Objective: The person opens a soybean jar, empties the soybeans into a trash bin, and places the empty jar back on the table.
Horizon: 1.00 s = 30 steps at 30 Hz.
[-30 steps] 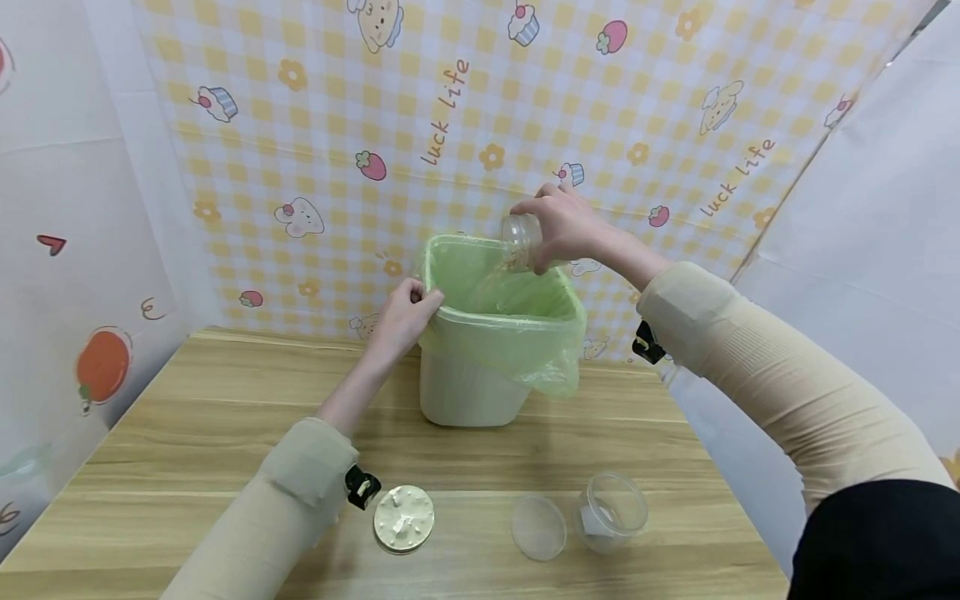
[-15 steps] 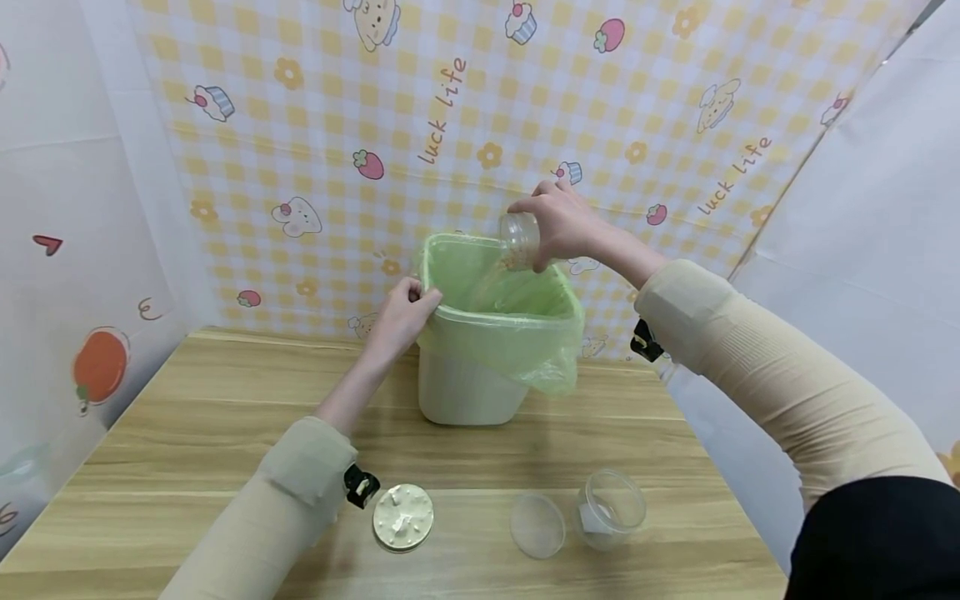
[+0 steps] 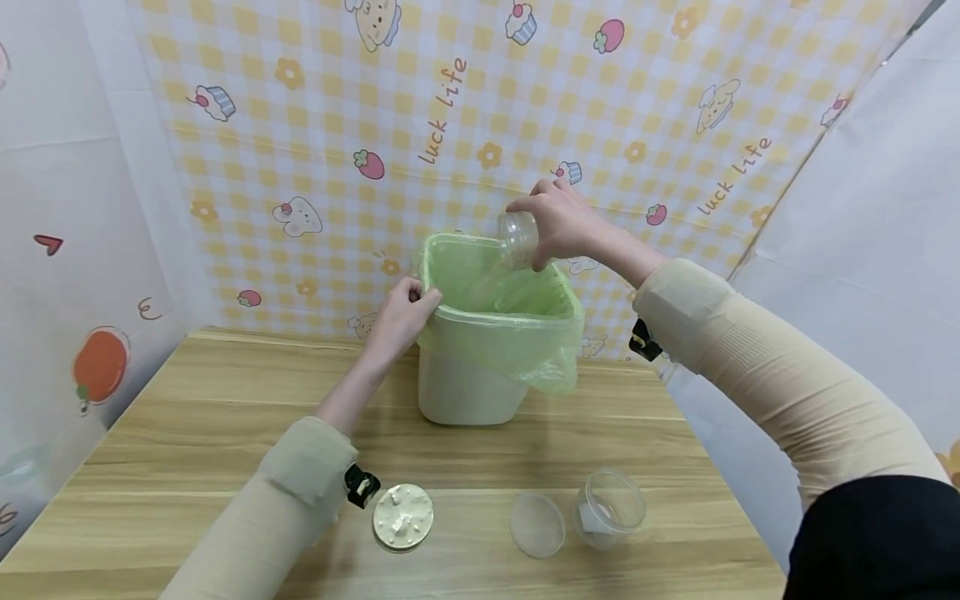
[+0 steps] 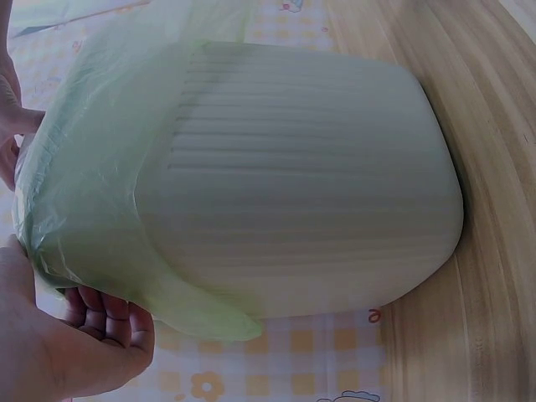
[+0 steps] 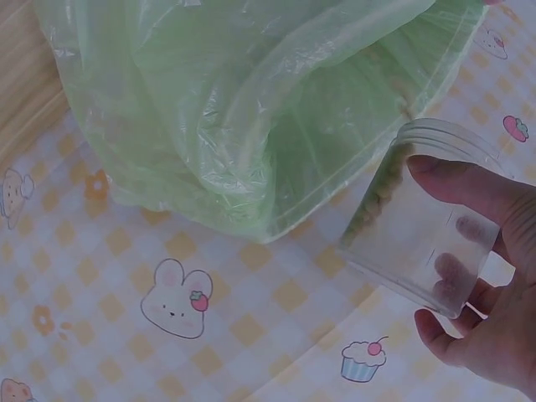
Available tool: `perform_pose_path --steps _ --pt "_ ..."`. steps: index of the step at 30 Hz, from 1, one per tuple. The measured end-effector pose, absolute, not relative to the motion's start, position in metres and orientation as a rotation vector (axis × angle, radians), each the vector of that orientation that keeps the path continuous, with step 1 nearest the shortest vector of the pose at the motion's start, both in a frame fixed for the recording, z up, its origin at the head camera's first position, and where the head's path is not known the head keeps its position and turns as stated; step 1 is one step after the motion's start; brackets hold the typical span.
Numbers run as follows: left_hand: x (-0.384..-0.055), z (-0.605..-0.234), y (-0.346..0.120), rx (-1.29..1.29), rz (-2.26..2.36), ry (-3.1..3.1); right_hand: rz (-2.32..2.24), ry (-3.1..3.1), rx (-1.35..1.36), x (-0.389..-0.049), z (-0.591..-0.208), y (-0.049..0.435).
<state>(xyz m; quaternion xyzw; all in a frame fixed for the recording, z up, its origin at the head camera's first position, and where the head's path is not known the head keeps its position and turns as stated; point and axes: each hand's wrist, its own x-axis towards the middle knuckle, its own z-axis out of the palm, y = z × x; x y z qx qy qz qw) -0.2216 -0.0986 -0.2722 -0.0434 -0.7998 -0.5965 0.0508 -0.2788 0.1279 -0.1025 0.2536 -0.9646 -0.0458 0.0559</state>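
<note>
A pale trash bin (image 3: 468,387) stands on the table, lined with a green plastic bag (image 3: 510,346) folded over its rim. My left hand (image 3: 405,315) pinches the bag and rim at the near left corner; in the left wrist view its fingers (image 4: 109,316) curl at the bag's edge. My right hand (image 3: 562,221) grips a clear jar (image 3: 517,237), tipped over the bin's opening. Small tan grains (image 5: 381,193) lie along the jar's lower side in the right wrist view, and a thin stream falls from its mouth into the bag.
On the near table (image 3: 247,400) lie a round cream-coloured lid (image 3: 403,517) with a bumpy top, a clear disc-shaped lid (image 3: 537,526) and a clear round container (image 3: 611,508) with something white in it. A checked, printed cloth (image 3: 315,150) hangs right behind the bin.
Grains have kept pouring from the jar, and fewer show inside it. The stream looks fainter now than half a second ago. Both hands stay almost in place.
</note>
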Motion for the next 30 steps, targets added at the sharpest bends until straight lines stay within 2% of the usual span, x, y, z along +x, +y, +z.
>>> perform_pose_path --steps 30 --pt "-0.2231 -0.2735 -0.0993 -0.133 -1.819 -2.433 -0.181 -2.919 0.776 -0.2756 -0.1009 0.1225"
